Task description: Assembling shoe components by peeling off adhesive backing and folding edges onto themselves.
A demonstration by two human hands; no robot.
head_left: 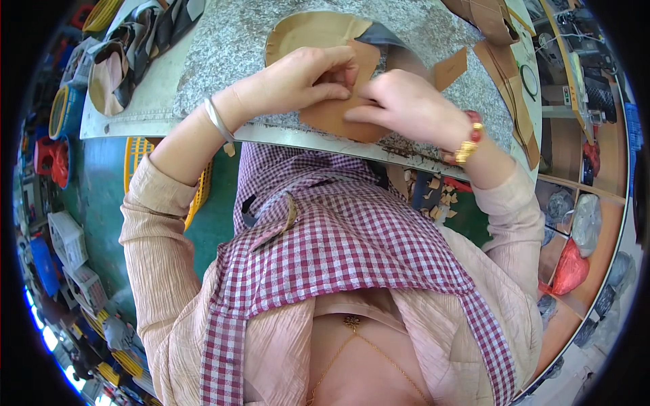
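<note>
A brown piece of leather lies near the table's front edge, under both my hands. My left hand is closed in a pinch at the leather's upper part, thumb and fingertips together. My right hand is curled, with its thumb pressed along the leather's right side. Just beyond the left hand is a tan, rounded leather piece with a puckered rim; a dark strip joins its right end. A smaller brown leather piece sits beyond the right hand. The fingertips partly hide what they grip.
The worktable has a mottled grey surface. Dark and tan leather pieces are heaped at its left, and long brown strips lie at its right. A yellow basket stands below, and shelves with bagged goods are at the right.
</note>
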